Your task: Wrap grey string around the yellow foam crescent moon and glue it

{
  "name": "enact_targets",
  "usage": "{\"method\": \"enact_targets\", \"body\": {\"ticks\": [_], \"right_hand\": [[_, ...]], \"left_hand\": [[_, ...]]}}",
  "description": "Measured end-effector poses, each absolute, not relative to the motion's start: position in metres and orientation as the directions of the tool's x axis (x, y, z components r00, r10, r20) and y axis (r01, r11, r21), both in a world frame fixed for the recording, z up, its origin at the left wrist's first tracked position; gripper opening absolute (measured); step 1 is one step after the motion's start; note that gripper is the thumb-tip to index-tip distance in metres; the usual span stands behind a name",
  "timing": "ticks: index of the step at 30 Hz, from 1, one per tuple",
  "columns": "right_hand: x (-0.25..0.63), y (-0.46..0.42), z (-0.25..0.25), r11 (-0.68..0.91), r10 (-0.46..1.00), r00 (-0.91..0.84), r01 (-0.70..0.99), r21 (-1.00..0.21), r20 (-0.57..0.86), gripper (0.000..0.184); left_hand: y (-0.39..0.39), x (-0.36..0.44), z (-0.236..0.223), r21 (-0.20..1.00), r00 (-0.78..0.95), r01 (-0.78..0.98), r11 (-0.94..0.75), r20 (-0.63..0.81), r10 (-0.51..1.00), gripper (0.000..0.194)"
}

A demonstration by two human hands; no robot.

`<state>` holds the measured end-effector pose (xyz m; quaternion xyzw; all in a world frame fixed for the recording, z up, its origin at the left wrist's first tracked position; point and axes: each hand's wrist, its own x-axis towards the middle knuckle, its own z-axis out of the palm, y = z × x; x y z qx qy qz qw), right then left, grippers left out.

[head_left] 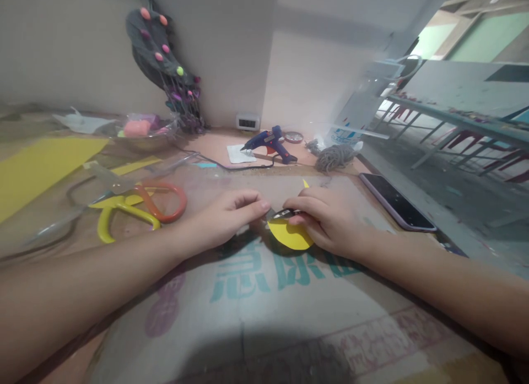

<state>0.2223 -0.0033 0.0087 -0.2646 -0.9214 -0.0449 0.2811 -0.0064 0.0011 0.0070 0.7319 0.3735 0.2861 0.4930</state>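
Note:
My right hand is closed around a rounded yellow paper piece and pinches a small dark object against its top edge. A yellow tip sticks up behind the fingers. My left hand lies curled on the cardboard sheet, its fingertips touching the dark object from the left. What that dark object is, I cannot make out.
Two pairs of scissors, orange and yellow, lie left. A blue glue gun, grey yarn and yellow paper sheets sit further back. A phone lies at the right edge.

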Motion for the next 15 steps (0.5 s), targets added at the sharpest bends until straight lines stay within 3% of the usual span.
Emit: {"method": "enact_targets", "body": {"ticks": [15], "right_hand": [[0.2235,-0.0009,0.0073,0.851,0.462,-0.724,0.525,-0.025,0.512,0.024]], "left_hand": [[0.0022,-0.0062,0.0047,0.945,0.544,0.261,-0.196,0.024,0.839,0.034]]}}
